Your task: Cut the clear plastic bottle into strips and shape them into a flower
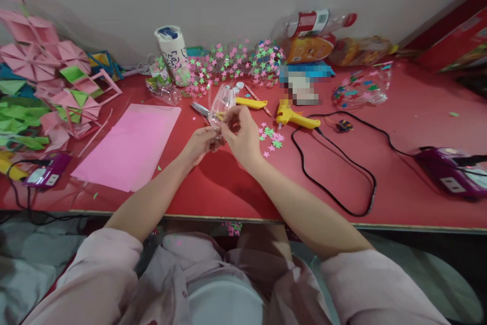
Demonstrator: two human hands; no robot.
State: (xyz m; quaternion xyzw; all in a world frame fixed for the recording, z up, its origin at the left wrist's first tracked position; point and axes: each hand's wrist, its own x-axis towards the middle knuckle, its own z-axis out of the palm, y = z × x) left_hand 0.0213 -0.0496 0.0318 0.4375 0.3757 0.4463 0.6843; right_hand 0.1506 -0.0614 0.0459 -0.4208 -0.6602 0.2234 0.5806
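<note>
Both my hands meet over the red table (399, 127), holding a small clear plastic shell (222, 103) between them. My left hand (203, 143) grips its lower edge from the left. My right hand (243, 135) pinches it from the right with fingers curled around it. A small yellow bit shows at the shell's bottom between my fingertips. Just right of my right hand lies a loose scatter of pink and green paper stars (271, 137).
A pink paper sheet (131, 145) lies left. A yellow glue gun (294, 118) with a black cord (342, 183), a yellow cutter (250, 103), purple power strips (449, 170), folded paper shapes (41, 86), a star heap (232, 64) and bottles (317, 23) surround the work spot.
</note>
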